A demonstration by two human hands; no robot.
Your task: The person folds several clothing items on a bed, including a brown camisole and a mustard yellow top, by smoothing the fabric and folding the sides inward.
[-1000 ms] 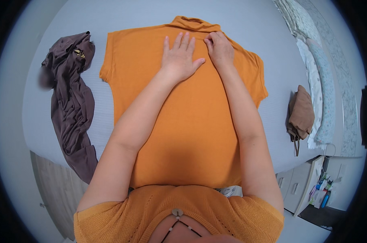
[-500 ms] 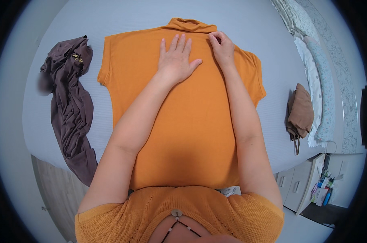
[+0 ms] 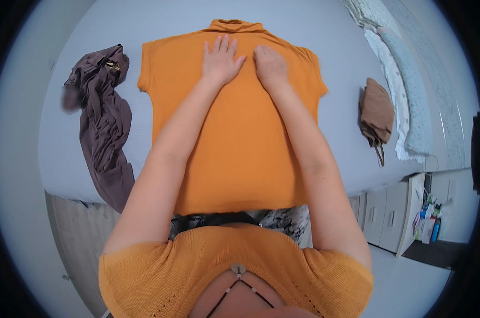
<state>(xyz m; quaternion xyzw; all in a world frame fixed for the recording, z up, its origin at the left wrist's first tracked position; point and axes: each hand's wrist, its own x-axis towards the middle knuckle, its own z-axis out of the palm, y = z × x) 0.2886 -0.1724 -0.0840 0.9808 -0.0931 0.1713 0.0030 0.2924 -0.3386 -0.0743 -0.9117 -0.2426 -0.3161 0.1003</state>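
The right hand (image 3: 271, 67) had slipped down from the collar (image 3: 230, 26) of the orange, short-sleeved fabric top (image 3: 237, 153), fingers curled, any grip impossible to tell, while the left hand (image 3: 222, 62) lay flat, fingers spread, the top smoother across the pale-blue, sheet-covered bed (image 3: 340, 146).

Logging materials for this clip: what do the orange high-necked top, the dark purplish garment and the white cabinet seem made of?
Orange high-necked top: matte, likely knit fabric, lying smooth with a soft rolled collar; fibre unclear.
Dark purplish garment: thin, pliable cloth with faint sheen, bunched in fine folds; perhaps synthetic.
White cabinet: probably painted or laminated board, given flat, smooth doors; handles look metallic.
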